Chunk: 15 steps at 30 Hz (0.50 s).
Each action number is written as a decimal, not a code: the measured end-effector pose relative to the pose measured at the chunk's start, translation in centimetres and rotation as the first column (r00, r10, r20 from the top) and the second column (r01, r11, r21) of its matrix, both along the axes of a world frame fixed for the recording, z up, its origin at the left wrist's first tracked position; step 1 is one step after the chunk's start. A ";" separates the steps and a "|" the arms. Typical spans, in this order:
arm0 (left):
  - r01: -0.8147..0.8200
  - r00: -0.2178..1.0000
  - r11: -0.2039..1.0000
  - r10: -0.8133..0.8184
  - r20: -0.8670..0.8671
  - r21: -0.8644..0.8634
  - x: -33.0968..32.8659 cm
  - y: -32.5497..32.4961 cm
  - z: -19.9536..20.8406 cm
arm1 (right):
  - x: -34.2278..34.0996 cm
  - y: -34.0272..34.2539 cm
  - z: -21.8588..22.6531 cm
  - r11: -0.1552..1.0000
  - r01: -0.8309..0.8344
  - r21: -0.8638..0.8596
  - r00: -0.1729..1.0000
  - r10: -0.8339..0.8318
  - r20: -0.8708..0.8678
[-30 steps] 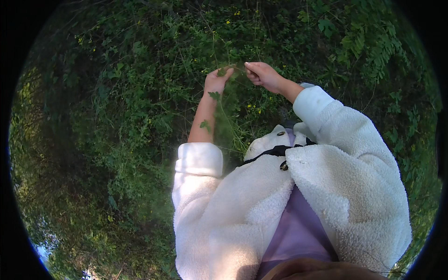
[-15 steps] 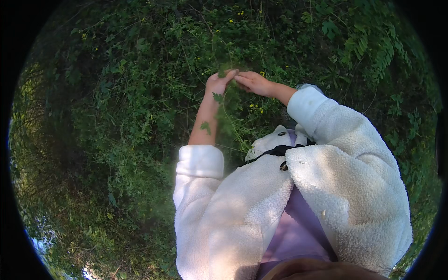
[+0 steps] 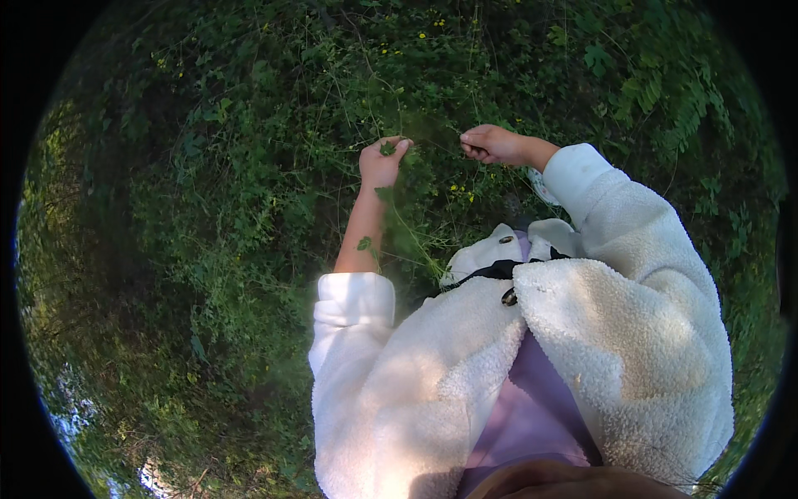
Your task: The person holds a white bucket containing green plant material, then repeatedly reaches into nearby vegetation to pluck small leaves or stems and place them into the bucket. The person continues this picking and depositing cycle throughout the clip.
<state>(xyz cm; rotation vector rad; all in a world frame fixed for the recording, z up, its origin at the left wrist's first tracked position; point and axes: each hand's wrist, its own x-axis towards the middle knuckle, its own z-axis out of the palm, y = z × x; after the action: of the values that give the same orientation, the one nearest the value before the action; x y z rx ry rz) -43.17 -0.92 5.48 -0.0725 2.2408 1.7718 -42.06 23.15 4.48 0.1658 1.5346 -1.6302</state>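
My left hand [image 3: 382,164] is raised over the green undergrowth [image 3: 274,166], thumb and forefinger pinched together. What it grips, if anything, is too small to make out. A thin leafy stem [image 3: 405,223] rises from beside my jacket, and its leaves cross in front of the left forearm and hand. To the right, apart from the left hand, my right hand [image 3: 499,145] is closed with its fingertips pressed together. Something thin may be in that pinch, but it blurs into the foliage.
Small yellow flowers [image 3: 461,192] dot the plants near my hands. Fern-like leaves [image 3: 647,87] grow at the upper right. My fleecy white jacket [image 3: 615,324] fills the lower part of the view. Patches of bright light [image 3: 75,407] show at the lower left.
My hands were together at the fingertips and are now apart. The right hand has moved to the right and its fingers have curled in; the left has shifted slightly left and nearer.
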 end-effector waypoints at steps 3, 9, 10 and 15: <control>0.023 0.984 0.954 -0.075 -0.161 -0.300 0.0 -0.2 -0.9 | -2.5 -1.5 0.4 0.965 0.174 -0.196 0.942 -0.221 -0.251; 0.004 0.943 0.906 -0.145 -0.301 -0.424 0.2 0.5 -0.8 | -4.8 -5.3 1.9 0.931 0.234 0.280 0.740 0.017 -0.673; 0.005 0.941 0.900 -0.152 -0.304 -0.436 0.3 0.6 -0.7 | -5.0 -5.6 2.1 0.913 0.203 0.355 0.710 0.112 -0.695; -0.001 0.946 0.917 -0.128 -0.298 -0.398 0.8 0.9 -0.3 | -5.0 -7.2 1.3 0.905 0.307 0.294 0.714 -0.015 -0.700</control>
<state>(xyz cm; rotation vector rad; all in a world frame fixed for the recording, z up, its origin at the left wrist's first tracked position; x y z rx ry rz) -42.41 -0.06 5.16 0.2218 2.7691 1.3483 -47.09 15.97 5.78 -0.1157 2.4930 -1.5785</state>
